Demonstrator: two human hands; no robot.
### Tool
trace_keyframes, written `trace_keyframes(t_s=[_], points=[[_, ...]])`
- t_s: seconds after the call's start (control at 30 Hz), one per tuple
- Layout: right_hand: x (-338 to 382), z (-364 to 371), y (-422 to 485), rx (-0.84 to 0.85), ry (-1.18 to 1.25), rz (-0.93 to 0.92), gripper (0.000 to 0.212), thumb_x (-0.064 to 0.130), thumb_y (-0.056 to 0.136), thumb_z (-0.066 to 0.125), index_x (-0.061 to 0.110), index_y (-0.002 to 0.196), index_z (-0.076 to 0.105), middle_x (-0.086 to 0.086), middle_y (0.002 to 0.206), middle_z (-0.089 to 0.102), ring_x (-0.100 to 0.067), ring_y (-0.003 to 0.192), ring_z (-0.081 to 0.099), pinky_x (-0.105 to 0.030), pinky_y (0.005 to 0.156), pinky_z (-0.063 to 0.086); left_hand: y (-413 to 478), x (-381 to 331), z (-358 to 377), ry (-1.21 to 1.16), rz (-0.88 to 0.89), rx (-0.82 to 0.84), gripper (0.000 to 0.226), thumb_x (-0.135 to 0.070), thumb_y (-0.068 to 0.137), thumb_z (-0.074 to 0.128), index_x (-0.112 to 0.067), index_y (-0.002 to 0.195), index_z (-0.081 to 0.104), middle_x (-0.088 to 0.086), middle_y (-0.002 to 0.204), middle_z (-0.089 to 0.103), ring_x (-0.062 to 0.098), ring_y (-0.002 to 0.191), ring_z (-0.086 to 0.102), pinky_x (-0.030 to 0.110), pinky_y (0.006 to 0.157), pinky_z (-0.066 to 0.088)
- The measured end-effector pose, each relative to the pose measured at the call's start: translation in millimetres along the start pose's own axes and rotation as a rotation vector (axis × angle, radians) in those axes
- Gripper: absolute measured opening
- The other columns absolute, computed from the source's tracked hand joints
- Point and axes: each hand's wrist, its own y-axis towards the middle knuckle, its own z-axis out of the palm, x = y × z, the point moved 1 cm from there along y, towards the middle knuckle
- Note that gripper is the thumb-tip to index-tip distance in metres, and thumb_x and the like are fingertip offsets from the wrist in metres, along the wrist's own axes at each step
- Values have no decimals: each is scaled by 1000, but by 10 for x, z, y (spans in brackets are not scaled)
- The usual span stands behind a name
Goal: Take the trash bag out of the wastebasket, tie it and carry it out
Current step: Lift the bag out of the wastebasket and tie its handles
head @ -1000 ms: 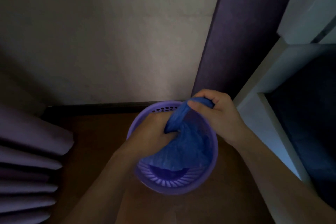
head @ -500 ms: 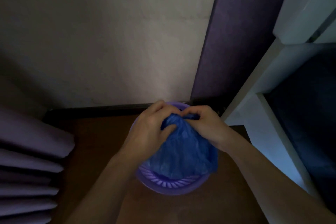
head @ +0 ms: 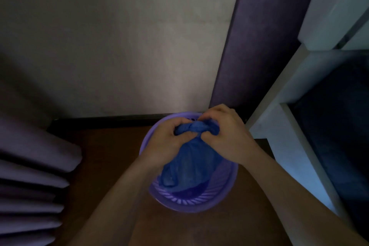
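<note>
A blue trash bag (head: 189,164) sits inside a round purple wastebasket (head: 191,203) on the brown floor. The bag's top is gathered and twisted into a knot-like bunch between my hands. My left hand (head: 169,142) grips the left end of that bunch. Pinching the right end is my right hand (head: 225,136). Both hands hover over the far half of the basket. The lower part of the bag hangs loosely in the basket.
A pale wall (head: 119,46) with a dark baseboard stands just behind the basket. Purple curtain folds (head: 30,166) hang at the left. A dark purple panel (head: 255,36) and a white shelf unit (head: 283,126) close in on the right.
My hands have come together over the bag's top and twisted its ends into a tight bunch. The bag's mouth, earlier held loose, is now drawn shut.
</note>
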Motion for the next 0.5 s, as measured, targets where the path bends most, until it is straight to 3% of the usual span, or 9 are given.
trace_keyframes(t_s=[0.03,0.13,0.2,0.33,0.4,0.5], points=[[-3,0,2,-28,0,0,37,40,74,56,29,108,69,3,108,57,-16,105,52,-28,88,42,-24,-2,11,-96,-87,6,13,-10,91,66,-6,103,70,15,97,75,27,91,71,37,77,53],[-59,-29,17,-112,8,-10,27,23,78,69,32,104,67,5,104,55,-15,101,52,-15,80,36,-83,-23,24,-315,-263,149,25,-22,90,67,-10,112,71,8,95,77,19,83,73,28,65,57],[-83,-56,21,-142,37,-14,26,19,78,74,31,100,66,6,99,55,-10,92,54,-15,75,39,-116,-50,27,-432,-307,244,33,-26,87,67,-8,115,71,10,102,77,19,87,73,28,67,58],[-26,-105,-21,-192,127,-123,28,6,75,76,25,89,61,13,82,54,-3,71,55,-9,63,39,-123,-69,-29,-543,-269,281,25,-27,83,67,-11,101,75,5,84,74,13,67,67,22,51,47],[36,-142,-69,-189,181,-258,27,5,76,74,21,93,60,15,84,55,-5,73,58,-11,64,43,-106,-56,-75,-549,-238,280,18,-26,86,65,-15,96,76,4,80,69,12,63,60,24,50,37],[120,-154,-111,-130,208,-362,25,19,78,76,19,98,62,13,93,60,-8,86,62,-16,72,48,-83,-13,-103,-569,-226,270,20,-26,87,66,-14,100,75,7,84,68,14,65,56,25,50,33]])
